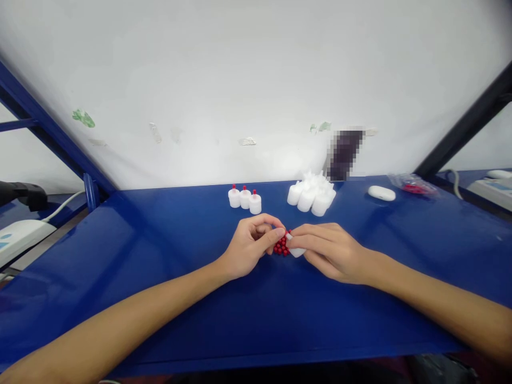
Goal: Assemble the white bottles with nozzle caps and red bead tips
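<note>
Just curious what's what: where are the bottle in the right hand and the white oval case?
Bottle (296, 252): head view, lower body.
White oval case (382, 193): head view, middle of its top.

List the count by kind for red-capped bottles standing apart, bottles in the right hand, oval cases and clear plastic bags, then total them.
Standing red-capped bottles: 3
Bottle in the right hand: 1
White oval case: 1
Clear plastic bag: 1
Total: 6
</note>
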The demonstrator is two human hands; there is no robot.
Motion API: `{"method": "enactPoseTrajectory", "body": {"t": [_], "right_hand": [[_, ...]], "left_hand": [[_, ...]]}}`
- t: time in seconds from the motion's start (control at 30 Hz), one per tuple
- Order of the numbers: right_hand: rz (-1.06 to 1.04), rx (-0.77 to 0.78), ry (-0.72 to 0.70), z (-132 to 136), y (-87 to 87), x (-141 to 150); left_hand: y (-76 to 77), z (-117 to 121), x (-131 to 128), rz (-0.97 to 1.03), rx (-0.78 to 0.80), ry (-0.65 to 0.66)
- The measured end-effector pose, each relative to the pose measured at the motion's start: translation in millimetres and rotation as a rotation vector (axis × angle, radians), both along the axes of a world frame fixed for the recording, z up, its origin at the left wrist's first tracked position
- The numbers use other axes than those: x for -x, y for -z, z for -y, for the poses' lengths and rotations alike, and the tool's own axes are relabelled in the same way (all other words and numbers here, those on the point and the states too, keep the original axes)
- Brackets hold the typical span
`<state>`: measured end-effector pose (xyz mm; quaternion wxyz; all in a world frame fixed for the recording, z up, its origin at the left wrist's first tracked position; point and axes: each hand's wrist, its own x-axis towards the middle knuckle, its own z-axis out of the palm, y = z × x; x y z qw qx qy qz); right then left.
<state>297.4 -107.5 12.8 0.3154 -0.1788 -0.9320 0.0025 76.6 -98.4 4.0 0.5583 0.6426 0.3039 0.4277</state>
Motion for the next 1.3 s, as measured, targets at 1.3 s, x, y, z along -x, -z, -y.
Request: {"method": "enactPoseTrajectory", "body": {"t": [1.3], "right_hand": [[-0.059,-0.02,-0.065,11,4.5,10]], "left_hand": [[23.4,10,-8,-0.617,-1.338,-0.073]]}}
